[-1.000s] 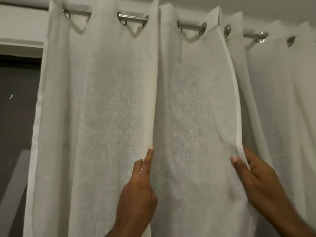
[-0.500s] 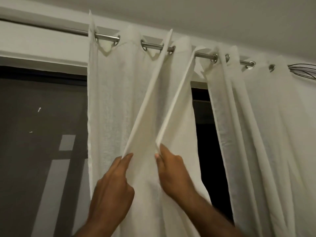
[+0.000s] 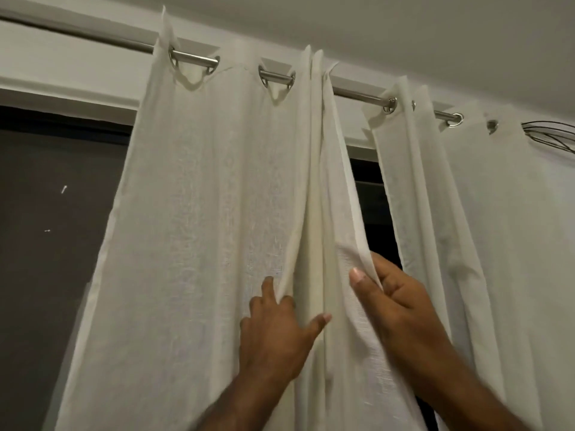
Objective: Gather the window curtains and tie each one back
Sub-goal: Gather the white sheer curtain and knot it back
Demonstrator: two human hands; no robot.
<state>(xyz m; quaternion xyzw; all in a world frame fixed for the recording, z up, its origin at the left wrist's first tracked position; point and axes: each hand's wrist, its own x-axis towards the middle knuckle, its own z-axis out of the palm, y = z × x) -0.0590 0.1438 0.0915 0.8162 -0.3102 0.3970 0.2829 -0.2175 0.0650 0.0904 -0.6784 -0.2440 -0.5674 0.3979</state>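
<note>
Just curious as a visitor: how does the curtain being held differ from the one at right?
The left hand and right hand pinch the left curtain; neither grips the right curtain. The left curtain's folds are squeezed together; the right curtain's hang spread. Both are white, on one rod.

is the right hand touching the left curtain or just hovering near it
Touching. The head view shows the right hand pinching the free edge of the left curtain, thumb in front of the hem and fingers behind it.

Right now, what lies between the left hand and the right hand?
Gathered folds of the left curtain, pinched by the left hand and the right hand; the head view shows it.
</note>
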